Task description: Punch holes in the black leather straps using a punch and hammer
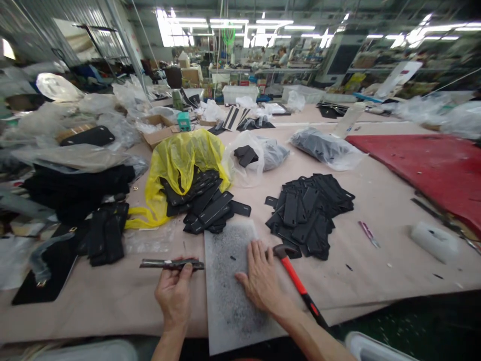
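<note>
My left hand (175, 291) pinches a long, thin dark metal tool (171, 263), held level just left of a white, pitted cutting board (233, 281). Flat on that board, fingers spread, lies my right hand (262, 278), holding nothing. A hammer (296, 282) with a red and black handle rests on the table right beside it, its head near my fingertips. Black leather pieces spill from a yellow plastic bag (180, 165) behind the board. A second heap of black pieces (310, 213) lies to the right.
Clear bags of dark parts (325, 147) sit further back. A red mat (424, 168) covers the right side. Black fabric and straps (103, 233) pile up at the left. A small pen-like tool (369, 234) and a white object (434, 241) lie at right. People work far behind.
</note>
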Action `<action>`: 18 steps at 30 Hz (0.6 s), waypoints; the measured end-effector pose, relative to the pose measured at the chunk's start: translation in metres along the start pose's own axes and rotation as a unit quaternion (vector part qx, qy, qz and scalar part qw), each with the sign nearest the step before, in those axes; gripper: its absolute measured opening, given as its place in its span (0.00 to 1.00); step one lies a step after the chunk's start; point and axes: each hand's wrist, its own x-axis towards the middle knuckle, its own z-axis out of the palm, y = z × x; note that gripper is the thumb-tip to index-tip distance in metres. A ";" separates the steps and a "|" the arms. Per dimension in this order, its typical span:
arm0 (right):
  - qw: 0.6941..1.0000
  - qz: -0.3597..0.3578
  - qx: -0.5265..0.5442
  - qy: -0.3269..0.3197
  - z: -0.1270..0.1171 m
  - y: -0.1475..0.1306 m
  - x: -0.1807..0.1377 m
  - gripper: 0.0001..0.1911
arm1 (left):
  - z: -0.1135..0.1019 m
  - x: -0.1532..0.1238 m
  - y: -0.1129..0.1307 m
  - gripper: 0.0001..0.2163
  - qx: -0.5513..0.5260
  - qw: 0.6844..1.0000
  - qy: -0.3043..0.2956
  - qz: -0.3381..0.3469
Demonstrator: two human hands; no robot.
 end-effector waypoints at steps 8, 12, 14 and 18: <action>0.854 -0.494 0.161 -0.014 -0.016 -0.074 -0.032 0.23 | -0.037 0.013 0.030 0.18 -0.060 0.995 0.081 0.009; 0.977 -0.155 0.148 0.016 -0.026 -0.043 -0.008 0.33 | -0.051 0.012 0.032 0.17 -0.056 0.993 0.097 0.022; 0.988 -0.087 0.125 0.002 -0.020 -0.036 -0.002 0.36 | -0.053 0.011 0.026 0.17 -0.053 0.994 0.093 0.008; 0.913 -0.380 0.146 -0.038 0.006 -0.073 -0.014 0.28 | -0.047 0.014 0.013 0.19 -0.054 0.994 0.085 -0.039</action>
